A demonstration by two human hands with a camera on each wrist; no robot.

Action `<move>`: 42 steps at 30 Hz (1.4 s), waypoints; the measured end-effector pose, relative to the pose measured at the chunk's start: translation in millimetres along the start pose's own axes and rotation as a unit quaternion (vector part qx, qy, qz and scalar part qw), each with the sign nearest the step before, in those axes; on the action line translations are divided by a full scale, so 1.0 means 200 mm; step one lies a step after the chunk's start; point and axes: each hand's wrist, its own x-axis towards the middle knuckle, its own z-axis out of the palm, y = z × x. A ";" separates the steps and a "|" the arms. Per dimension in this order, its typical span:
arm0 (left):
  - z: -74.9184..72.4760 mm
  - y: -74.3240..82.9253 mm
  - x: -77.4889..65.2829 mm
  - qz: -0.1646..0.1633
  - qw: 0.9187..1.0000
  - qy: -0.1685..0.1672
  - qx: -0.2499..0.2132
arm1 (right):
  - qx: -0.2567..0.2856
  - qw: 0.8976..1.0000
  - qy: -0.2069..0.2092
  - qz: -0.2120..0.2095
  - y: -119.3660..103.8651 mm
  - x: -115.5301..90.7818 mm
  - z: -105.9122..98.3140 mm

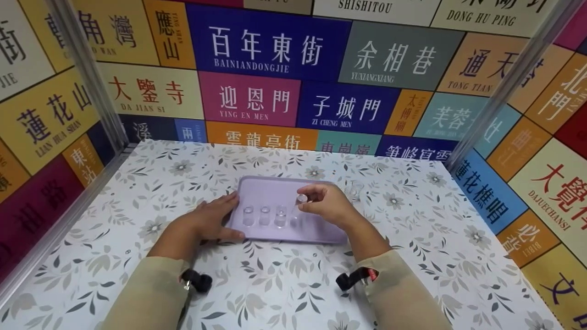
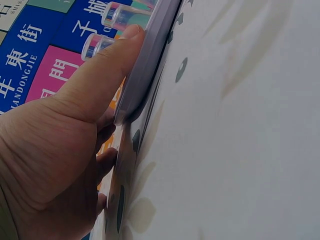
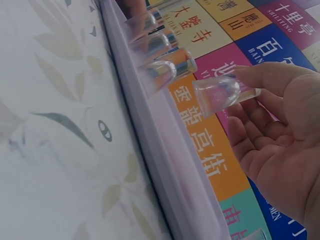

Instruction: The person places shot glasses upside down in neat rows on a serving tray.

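Note:
My right hand (image 1: 328,201) pinches a small clear shot glass (image 3: 215,95) between thumb and fingers, above the lilac tray (image 1: 270,190). In the right wrist view the glass is slightly tilted, its base between the fingertips. Three similar clear glasses (image 1: 264,215) stand in a row on the tray's left half. My left hand (image 1: 204,220) rests at the tray's left end, fingers spread along the short side. Its straight thumb (image 2: 112,65) lies against the rim at the near corner, close to the glasses in the left wrist view.
More clear glassware (image 1: 354,190) stands on the table beyond the tray's right end, partly behind my right hand. A floral-patterned cloth (image 1: 183,174) covers the tabletop. Colourful panels with printed characters (image 1: 270,41) enclose the back and both sides.

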 end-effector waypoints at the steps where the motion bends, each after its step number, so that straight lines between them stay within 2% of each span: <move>1: 0.00 0.00 0.00 -0.001 1.000 0.000 0.000 | -0.006 1.000 -0.008 0.002 0.01 0.00 0.01; 7: 0.00 0.00 0.00 0.005 1.000 0.002 -0.001 | -0.058 0.998 -0.022 0.015 0.03 0.00 0.03; 11: 0.00 -0.01 0.00 0.017 1.000 0.006 0.016 | -0.072 0.997 -0.022 0.029 0.05 0.00 0.04; 14: 0.00 -0.02 0.00 0.026 0.999 0.008 0.030 | -0.077 0.996 -0.028 0.038 0.06 0.00 0.04; 19: 0.00 -0.02 0.01 0.021 0.999 0.005 0.027 | -0.079 0.995 -0.040 0.044 0.07 0.00 0.05; 25: 0.00 -0.02 0.01 0.022 0.999 0.005 0.026 | -0.066 0.996 -0.050 0.028 0.06 0.00 0.02; 29: 0.00 -0.02 0.00 0.020 1.000 0.004 0.020 | -0.041 0.999 -0.031 0.012 0.04 0.01 -0.02; 34: -0.01 -0.02 0.00 0.013 1.000 0.001 0.017 | -0.019 1.000 0.003 0.013 0.02 0.01 -0.08; 42: 0.01 -0.03 0.01 0.017 1.000 0.010 0.006 | -0.017 0.999 0.037 0.011 0.03 0.00 -0.17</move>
